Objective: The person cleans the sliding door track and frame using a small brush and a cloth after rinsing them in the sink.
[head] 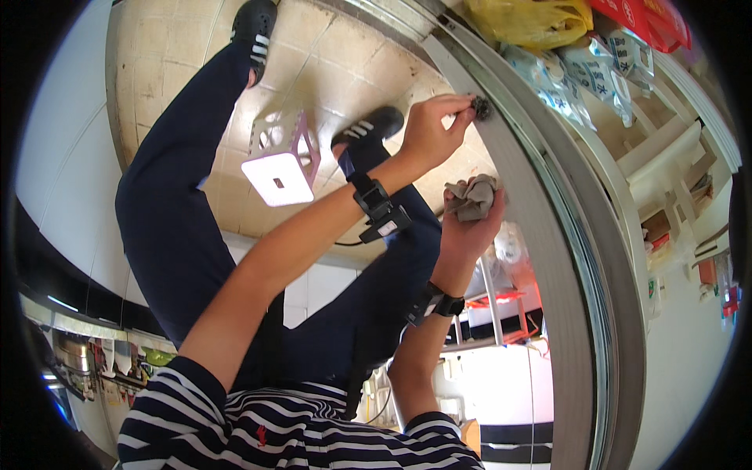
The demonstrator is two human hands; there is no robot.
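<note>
My left hand (pixel 437 129) reaches out at the upper right and pinches a dark steel wool scrubber (pixel 482 108) between thumb and fingertips. The scrubber is against the pale grey strip of a sliding door frame (pixel 531 252). Palm up, my right hand (pixel 470 235) is closed around a crumpled grey-brown cloth (pixel 473 197), nearer to me and beside the same frame. Each wrist wears a black strap with a small device.
A small white-topped plastic stool (pixel 278 179) stands on the tiled floor (pixel 346 53) between my legs. Beyond the frame lie a yellow plastic bag (pixel 529 23), a red bag (pixel 646 20) and several clear printed pouches (pixel 599 76). Metal racks (pixel 490 299) stand at the lower right.
</note>
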